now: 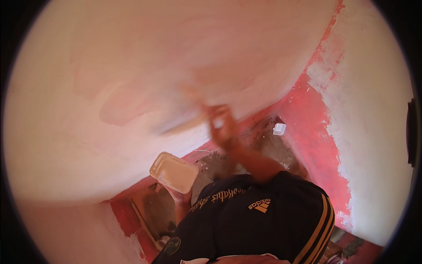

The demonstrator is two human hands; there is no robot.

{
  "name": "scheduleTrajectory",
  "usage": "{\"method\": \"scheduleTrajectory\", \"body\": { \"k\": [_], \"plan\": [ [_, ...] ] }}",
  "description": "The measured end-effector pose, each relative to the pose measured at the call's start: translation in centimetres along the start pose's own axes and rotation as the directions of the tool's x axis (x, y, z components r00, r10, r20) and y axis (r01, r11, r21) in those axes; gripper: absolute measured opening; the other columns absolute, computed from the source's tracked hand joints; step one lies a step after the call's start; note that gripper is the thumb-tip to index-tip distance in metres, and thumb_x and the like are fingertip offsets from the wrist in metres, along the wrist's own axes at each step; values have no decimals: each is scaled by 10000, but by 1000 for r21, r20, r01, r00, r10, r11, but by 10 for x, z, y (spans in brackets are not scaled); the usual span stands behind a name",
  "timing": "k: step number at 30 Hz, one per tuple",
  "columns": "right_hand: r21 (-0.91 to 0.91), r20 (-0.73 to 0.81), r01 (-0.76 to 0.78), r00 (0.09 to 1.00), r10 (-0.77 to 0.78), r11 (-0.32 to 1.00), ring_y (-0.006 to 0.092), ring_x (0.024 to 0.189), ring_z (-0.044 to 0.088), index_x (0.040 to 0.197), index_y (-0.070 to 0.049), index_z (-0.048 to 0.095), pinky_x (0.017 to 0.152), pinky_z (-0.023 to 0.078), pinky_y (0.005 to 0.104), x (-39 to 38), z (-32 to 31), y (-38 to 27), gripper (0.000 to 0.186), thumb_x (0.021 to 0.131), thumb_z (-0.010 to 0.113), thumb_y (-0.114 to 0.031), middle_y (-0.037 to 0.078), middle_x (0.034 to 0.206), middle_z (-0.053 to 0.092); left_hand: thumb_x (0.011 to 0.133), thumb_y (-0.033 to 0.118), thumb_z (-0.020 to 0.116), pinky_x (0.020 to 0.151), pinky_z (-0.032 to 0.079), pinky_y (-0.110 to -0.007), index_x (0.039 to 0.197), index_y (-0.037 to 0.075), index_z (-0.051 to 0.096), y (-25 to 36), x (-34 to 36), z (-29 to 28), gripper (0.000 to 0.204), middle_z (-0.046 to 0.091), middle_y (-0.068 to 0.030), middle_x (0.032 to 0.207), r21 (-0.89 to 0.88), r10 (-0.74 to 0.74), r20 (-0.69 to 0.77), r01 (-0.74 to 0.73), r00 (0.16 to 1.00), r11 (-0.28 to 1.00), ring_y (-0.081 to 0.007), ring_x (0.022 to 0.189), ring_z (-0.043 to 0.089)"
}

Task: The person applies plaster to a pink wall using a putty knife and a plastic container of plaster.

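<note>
My right hand (222, 127) is raised against a pale, freshly coated wall (145, 66) and grips a long thin tool (182, 125). Both hand and tool are blurred by motion, so the tool's kind is unclear. My left hand (175, 192) sits lower, under a pale rectangular tray (173, 172) that it holds up near the wall's foot. The tray hides most of that hand. My black shirt with orange stripes (263, 220) fills the lower middle.
A red painted band (307, 119) runs along the base of the walls. The right-hand wall (373, 132) shows white patches over red. A small white container (279, 129) lies on the dusty floor (259, 143) in the corner. Debris lies on the floor below the tray.
</note>
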State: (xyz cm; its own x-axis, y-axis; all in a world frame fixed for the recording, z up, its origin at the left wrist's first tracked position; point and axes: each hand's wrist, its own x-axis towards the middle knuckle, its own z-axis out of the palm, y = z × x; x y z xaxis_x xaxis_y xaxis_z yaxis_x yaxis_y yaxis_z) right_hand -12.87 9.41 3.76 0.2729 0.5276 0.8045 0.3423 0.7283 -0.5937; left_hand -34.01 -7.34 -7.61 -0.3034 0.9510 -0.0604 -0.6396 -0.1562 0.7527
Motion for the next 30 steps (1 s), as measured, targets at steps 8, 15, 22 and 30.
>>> {"method": "scheduleTrajectory", "body": {
  "k": [8,15,22,30],
  "plan": [
    [-110,-451,-6,891,-45,994,268,830,613,852,-18,577,725,506,382,151,-145,198,108,855,651,59,130,910,622,976,725,371,880,538,-428,1402,191,476,-125,-20,120,690,581,-9,1266,-165,-171,-122,150,978,975,-223,1144,587],
    [286,235,127,951,-198,950,342,740,588,774,-29,506,612,494,394,75,-148,148,245,736,703,112,139,813,553,1004,686,346,853,553,-434,1402,176,471,-221,-33,237,660,590,-38,1249,-132,-117,-210,90,971,987,-243,1106,609],
    [-266,116,-54,989,87,963,278,825,595,899,-22,519,708,503,383,106,-319,280,125,944,636,-20,161,973,593,1004,670,379,885,552,-453,1422,176,460,-279,-36,273,652,579,-44,1288,-37,-77,-156,72,985,997,-249,1149,597],
    [-86,-167,-324,937,307,942,260,849,619,864,-35,527,694,522,363,107,-314,361,183,874,708,-17,141,963,604,990,692,384,999,512,-460,1472,191,422,-306,-45,289,696,550,-28,1370,-220,-166,-185,124,969,968,-247,1228,568]
  ]
}}
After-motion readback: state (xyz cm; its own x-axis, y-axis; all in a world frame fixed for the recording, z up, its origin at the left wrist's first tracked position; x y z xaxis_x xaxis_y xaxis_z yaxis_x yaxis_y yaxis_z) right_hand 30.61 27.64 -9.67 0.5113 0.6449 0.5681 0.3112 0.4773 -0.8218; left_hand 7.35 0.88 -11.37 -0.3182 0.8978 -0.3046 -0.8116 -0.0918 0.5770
